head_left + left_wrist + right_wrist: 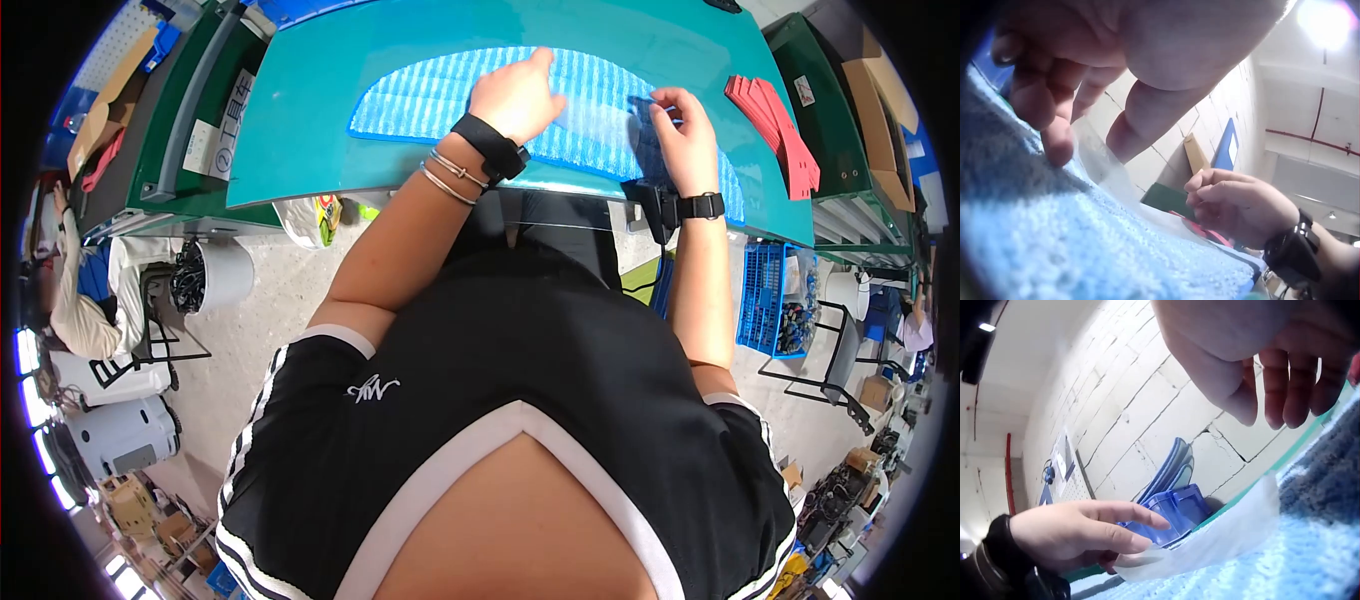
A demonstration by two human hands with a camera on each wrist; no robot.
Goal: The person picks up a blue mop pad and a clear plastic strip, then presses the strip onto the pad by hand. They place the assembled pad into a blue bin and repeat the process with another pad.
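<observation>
A blue-and-white striped, half-round pad [420, 100] lies on the green table. A thin translucent strip [598, 122] stretches over it between the hands. The left hand [515, 100] is over the pad's middle, index finger extended; in the right wrist view the left hand [1079, 534] pinches the strip's end [1210, 550] between thumb and a lower finger. Above the pad's right part, the right hand [685, 140] is raised with its fingers loosely bent. No object shows in the right hand [1241, 203] in the left wrist view.
Red flat pieces [775, 130] lie fanned at the table's right end. Green cabinets [870, 190] flank the table. A blue crate [765, 300] stands on the floor at right, a white bin [228, 275] at left. Blue bins [1175, 512] stand by the wall.
</observation>
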